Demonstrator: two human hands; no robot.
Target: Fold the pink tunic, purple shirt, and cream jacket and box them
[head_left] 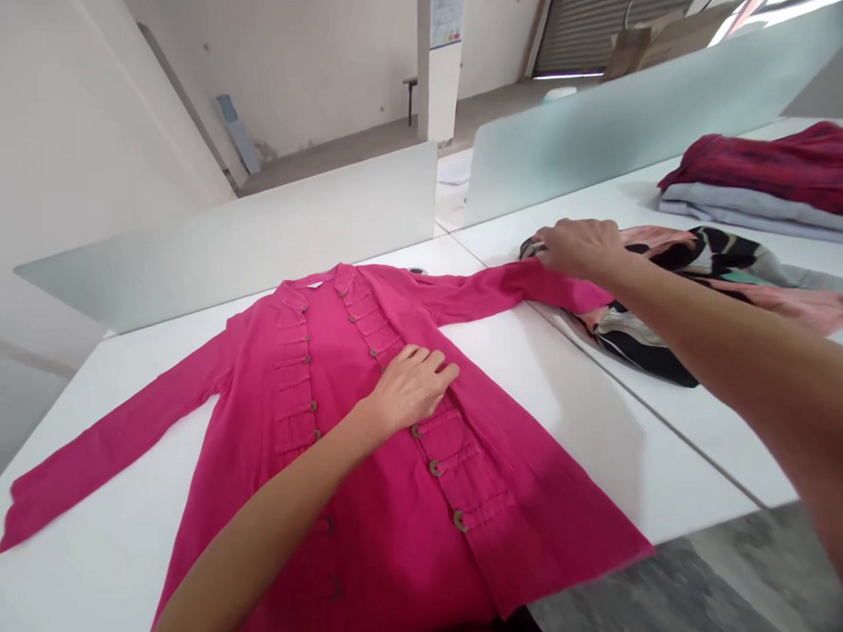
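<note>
A bright pink long-sleeved shirt (375,557) is spread on the white table, its front open along two rows of round brown buttons. My left hand (417,385) presses on the front edge of the shirt near the buttons, its fingers curled on the cloth. Farther right, my right hand (578,246) is closed on the shirt's sleeve by its cuff end; its fingertips are partly hidden. That sleeve end lies over a bunched patterned cloth (716,260) in black, peach and white. The other sleeve (121,423) stretches out flat to the left.
Folded clothes, dark red (769,175) over light grey (750,208), are stacked at the far right. Frosted glass partitions (286,215) line the table's back edge. The white tabletop (647,437) has seams between its panels. Grey floor (666,584) shows below its front edge.
</note>
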